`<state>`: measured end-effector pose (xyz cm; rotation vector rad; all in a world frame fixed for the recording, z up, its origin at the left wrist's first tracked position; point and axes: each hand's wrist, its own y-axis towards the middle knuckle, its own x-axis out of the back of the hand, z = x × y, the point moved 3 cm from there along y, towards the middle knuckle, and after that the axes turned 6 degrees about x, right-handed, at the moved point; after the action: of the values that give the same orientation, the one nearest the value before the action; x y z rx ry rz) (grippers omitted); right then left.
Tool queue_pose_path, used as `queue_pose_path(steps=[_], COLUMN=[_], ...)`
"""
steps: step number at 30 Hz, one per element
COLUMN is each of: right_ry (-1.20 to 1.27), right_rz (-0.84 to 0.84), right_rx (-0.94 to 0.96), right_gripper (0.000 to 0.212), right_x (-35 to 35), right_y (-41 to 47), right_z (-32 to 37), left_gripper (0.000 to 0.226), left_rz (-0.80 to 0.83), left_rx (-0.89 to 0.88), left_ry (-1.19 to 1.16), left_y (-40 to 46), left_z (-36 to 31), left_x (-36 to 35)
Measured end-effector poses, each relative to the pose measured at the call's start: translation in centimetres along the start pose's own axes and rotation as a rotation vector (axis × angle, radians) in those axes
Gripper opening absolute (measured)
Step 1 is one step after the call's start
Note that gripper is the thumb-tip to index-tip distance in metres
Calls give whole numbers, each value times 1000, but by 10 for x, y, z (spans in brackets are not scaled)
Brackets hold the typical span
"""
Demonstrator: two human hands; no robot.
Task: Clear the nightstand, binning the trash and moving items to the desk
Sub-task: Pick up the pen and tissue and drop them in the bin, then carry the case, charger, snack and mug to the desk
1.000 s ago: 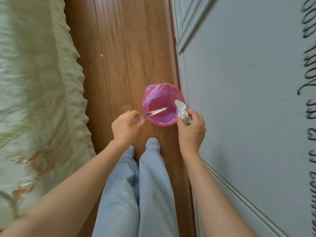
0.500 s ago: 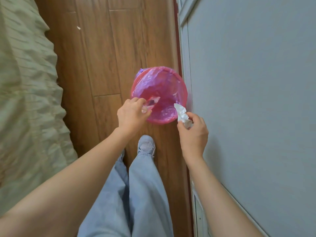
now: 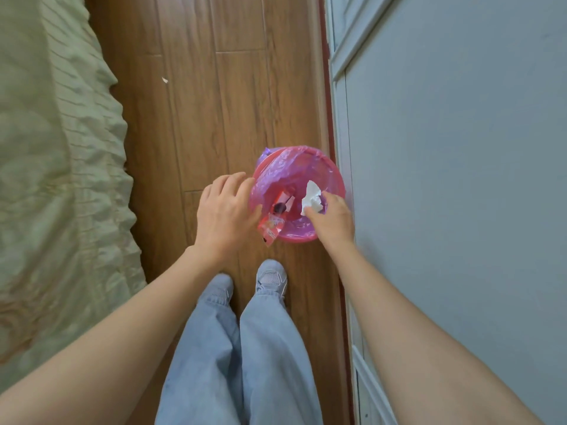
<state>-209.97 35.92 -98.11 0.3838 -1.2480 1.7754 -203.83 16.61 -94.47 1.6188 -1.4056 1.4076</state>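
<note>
Two hands are held over the bin [image 3: 333,176]. A tissue [image 3: 312,199] is pinched in the right hand [image 3: 333,220], directly above the bin's mouth, so only a release is judged needed. The left hand [image 3: 225,213] is spread, nothing gripped; a red wrapper [image 3: 271,230] is seen beside its thumb at the near rim, apparently falling.

You stand on a brown wood-plank floor [image 3: 236,96], your 2 grey sneakers [image 3: 271,278] planted on it. A pink-lined trash bin [image 3: 333,179] sits on it just ahead, with 1 small white scrap [image 3: 165,80] farther off.
</note>
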Motion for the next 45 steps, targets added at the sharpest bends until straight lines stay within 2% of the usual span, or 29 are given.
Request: queue_pose_path(steps=[3,8,17,19,23,27,37,45], right_ry=[-67,-167,-264,-283,-318,-359,-514,-565], right_rz=[32,-36,-91,-91,-75,-56,31,109], right_rx=[51,254,642,707,838,961,1216,1472], right_gripper=[59,53,43,42,40,35,34,41], right_x=[14,68,154,161,171,156,96,48], right_y=[-1,-37,-186,-217,-297,-369,-538,-673], right_z=[17,67,206,223,252,250,219,252], left_gripper=[36,39,41,42,45,45,43,45], left_rz=[-15,-71,-183,-216,-254,-295,-369,-517], left_rx=[51,138,304,338,459,563,907,1158], left_ry=[6,-8,-62,-71,-82,-85,-96,-135], left_y=[0,-6,-85,-109,-185,-277,-525,-689], left_z=[10,14,-23,-27,-26,-20,33,69], left_x=[16,83,268,290,336,357,374,392])
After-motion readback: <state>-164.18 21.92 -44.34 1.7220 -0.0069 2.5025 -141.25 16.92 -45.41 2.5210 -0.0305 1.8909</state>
